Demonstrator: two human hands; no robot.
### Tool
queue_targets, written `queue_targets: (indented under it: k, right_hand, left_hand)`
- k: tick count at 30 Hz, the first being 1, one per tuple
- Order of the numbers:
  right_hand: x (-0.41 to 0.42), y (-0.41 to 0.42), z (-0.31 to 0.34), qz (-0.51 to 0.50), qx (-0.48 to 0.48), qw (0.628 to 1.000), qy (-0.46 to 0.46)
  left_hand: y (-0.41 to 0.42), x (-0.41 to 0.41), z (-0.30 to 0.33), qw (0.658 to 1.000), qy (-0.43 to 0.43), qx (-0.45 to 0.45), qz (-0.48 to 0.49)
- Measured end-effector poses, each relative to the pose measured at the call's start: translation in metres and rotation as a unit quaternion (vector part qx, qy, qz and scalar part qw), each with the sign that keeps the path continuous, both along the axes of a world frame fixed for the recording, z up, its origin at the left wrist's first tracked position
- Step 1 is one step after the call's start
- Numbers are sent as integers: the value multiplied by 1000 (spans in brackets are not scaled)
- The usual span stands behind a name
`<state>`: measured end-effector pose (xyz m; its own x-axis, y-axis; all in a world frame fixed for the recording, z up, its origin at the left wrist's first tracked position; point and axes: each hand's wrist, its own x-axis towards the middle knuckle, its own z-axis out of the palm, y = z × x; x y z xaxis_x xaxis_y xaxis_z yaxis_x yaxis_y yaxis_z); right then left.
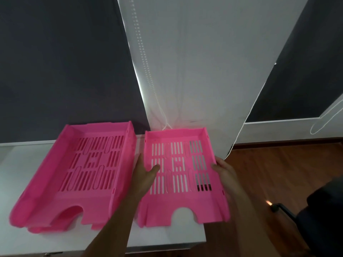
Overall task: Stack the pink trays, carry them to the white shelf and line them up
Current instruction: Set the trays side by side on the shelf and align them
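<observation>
Stacking barely begun: both hands, left hand (pixel 146 175) and right hand (pixel 225 172), grip the right tray (pixel 182 175) lower center on the counter (pixel 11 175); left trays (pixel 78 175) wait, carrying undone.

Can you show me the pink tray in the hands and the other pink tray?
Held pink slotted plastic tray (pixel 182 167): head view, slotted floor.
Other pink slotted plastic tray (pixel 92 164): head view, slotted floor.

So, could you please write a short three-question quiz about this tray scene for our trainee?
1. True or false: both hands grip the right pink tray.
2. Which overhangs the white surface: A) the left pink stack, B) the right pink tray?
3. Fill in: the left hand's thumb lies ___ the tray.

Key: 1 true, the right hand holds its far side; 2 B; 3 inside.
</observation>
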<state>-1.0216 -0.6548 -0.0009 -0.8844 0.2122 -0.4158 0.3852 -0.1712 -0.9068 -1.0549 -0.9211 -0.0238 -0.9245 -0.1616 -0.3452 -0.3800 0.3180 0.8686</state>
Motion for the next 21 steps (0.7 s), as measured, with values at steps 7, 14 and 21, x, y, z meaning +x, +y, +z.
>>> queue_targets:
  k: [7, 14, 21]
  right_hand:
    - [-20, -4, 2, 17, 39, 999, 0]
    - [-17, -18, 11, -63, 199, 977, 34]
    - [-25, -79, 49, -52, 172, 975, 133]
  left_hand:
    - [-1, -15, 5, 999, 17, -31, -12]
    - [8, -3, 42, 991, 87, -92, -37]
    - [-9, -1, 75, 984, 151, -89, -24]
